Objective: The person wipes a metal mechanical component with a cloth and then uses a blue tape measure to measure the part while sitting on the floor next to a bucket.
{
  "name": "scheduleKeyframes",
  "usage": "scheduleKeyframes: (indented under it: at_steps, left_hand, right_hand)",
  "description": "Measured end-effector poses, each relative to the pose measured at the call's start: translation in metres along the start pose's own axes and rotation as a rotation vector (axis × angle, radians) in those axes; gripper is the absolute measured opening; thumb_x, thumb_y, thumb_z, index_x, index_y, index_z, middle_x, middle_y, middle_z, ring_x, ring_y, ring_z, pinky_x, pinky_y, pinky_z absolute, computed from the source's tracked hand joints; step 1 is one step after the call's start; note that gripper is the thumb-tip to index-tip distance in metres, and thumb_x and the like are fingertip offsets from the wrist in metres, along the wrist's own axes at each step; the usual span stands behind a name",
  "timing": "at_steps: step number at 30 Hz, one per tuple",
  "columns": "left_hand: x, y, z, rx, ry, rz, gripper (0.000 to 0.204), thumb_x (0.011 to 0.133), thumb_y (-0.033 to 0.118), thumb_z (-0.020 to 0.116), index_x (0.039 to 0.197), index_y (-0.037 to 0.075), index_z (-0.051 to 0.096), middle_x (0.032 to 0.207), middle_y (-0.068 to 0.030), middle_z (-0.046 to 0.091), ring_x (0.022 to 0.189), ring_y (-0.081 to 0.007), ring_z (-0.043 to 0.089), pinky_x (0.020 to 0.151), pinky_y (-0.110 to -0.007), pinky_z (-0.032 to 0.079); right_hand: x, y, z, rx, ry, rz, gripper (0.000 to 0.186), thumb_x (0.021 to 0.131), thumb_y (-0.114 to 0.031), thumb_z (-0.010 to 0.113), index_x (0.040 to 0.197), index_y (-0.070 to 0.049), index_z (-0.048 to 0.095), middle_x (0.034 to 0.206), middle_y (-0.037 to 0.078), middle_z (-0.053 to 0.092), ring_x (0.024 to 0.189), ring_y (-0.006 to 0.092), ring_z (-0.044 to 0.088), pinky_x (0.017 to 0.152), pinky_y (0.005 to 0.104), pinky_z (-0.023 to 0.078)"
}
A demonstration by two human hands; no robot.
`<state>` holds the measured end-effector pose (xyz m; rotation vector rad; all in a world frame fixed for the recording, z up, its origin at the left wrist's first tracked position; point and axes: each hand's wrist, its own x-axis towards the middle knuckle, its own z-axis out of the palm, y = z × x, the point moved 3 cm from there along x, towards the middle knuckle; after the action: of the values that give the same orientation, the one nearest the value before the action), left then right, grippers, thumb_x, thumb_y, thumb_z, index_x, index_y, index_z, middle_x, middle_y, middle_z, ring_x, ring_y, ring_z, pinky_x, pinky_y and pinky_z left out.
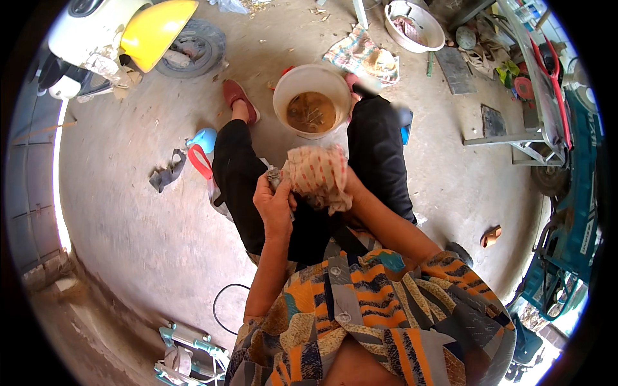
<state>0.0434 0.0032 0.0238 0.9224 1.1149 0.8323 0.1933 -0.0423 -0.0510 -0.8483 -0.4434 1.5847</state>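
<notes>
A pale cloth (pixel 317 174) with red dashes is bunched over my lap, between my hands. My right hand (pixel 351 185) holds it from the right; its fingers are hidden behind the folds. My left hand (pixel 275 204) is closed around a slim greyish thing (pixel 273 175) with a pale tip, pressed close to the cloth's left side. What exactly that thing is cannot be made out. Just beyond the cloth, between my feet, stands a white bucket (pixel 281 96) with murky brown liquid (pixel 311 112) and thin pale pieces inside.
Left of my leg lie a blue plastic item (pixel 204 139), a red strap (pixel 199 162) and a dark rag (pixel 167 171). Ahead are a tyre (pixel 205 48), a checked cloth (pixel 351 51) and a white basin (pixel 432 40). A metal-framed table (pixel 505 137) stands right.
</notes>
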Motion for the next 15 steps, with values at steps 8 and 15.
scheduleKeyframes:
  at_steps: [8,15]
  left_hand:
    - [-0.012,0.018,-0.005,0.525,0.078,0.491,0.033,0.083,0.007,0.069,0.113,-0.002,0.061,0.101,-0.0076,0.057,0.079,-0.0140,0.057,0.067,-0.024,0.047]
    - [-0.036,0.059,0.017,0.896,0.127,0.688,0.039,0.079,0.001,0.065,0.117,-0.004,0.059,0.112,-0.0164,0.049,0.102,-0.0311,0.053,0.088,-0.037,0.045]
  right_hand:
    - [-0.013,-0.031,0.059,0.772,-0.125,0.159,0.050,0.096,-0.032,0.048,0.135,0.000,0.045,0.131,0.019,0.053,0.118,0.0295,0.055,0.102,0.0420,0.045]
    - [-0.013,-0.021,0.047,0.758,-0.059,0.161,0.045,0.096,-0.031,0.049,0.131,-0.002,0.048,0.128,0.016,0.056,0.116,0.0272,0.057,0.101,0.0399,0.046]
